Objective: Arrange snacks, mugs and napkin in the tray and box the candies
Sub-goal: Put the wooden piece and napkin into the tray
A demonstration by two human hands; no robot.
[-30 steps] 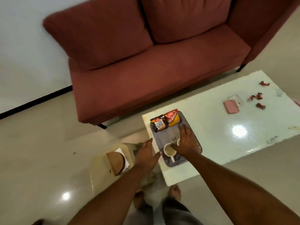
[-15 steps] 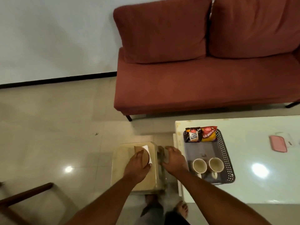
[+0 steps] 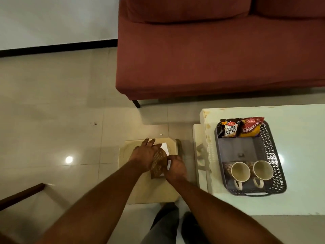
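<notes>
A brown wooden napkin holder (image 3: 158, 164) with white napkins (image 3: 165, 147) stands on a low beige stool (image 3: 149, 191). My left hand (image 3: 145, 154) rests on the holder's left face, fingers spread. My right hand (image 3: 175, 167) pinches a white napkin at the holder's right side. On the white table (image 3: 299, 199), a grey perforated tray (image 3: 271, 155) carries a salted peanuts packet (image 3: 228, 128) and a red snack packet (image 3: 250, 127) at its far end. Two cream mugs (image 3: 240, 171) (image 3: 263, 169) lie at its near end.
A red sofa (image 3: 211, 50) stands behind the table and stool. A dark wooden chair leg (image 3: 19, 196) shows at the lower left. My feet and trouser leg (image 3: 163, 224) are below the stool. Tiled floor stretches to the left.
My view has swung left from the table to the stool. My right hand left the mugs in the tray and came onto the napkin holder, joining my left hand there.
</notes>
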